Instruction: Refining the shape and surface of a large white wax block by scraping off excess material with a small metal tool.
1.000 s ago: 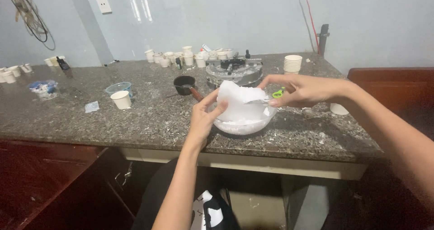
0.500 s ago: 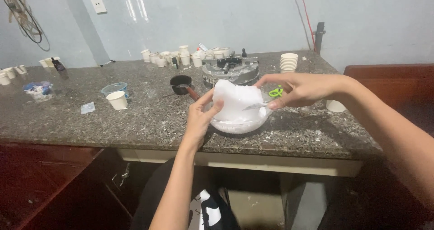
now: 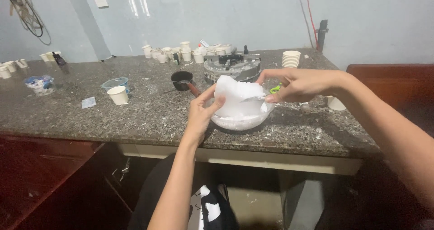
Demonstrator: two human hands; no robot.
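The left hand [image 3: 202,114] was cupped around the nine o'clock side of a large white waxy lump [image 3: 235,99], its fingers pressed against the lump's side and its thumb up near the top edge. The lump sat in a clear bowl [image 3: 242,121], rising well above the rim, and white crumbs lay in the bottom of the bowl beneath it. The bowl stood on the speckled stone bench [image 3: 149,117], close to its front edge.

The right hand [image 3: 296,84] came in from three o'clock, its fingers curled and pinched on a small knife with a green handle [image 3: 275,89]; the thin blade lay against the lump's upper three o'clock side.

At twelve o'clock from the bowl, just behind it, stood a round grey metal appliance [image 3: 231,68]. At eleven o'clock lay a small dark pan with a brown handle [image 3: 182,80]. Well off at nine o'clock were a white paper cup [image 3: 119,95] and a shallow clear dish [image 3: 115,83] just behind it. A row of small white cups [image 3: 181,53] lined the wall at the back, and a stack of white cups [image 3: 291,58] stood at one o'clock. Another white cup [image 3: 336,103] sat at three o'clock, partly hidden by the right forearm.
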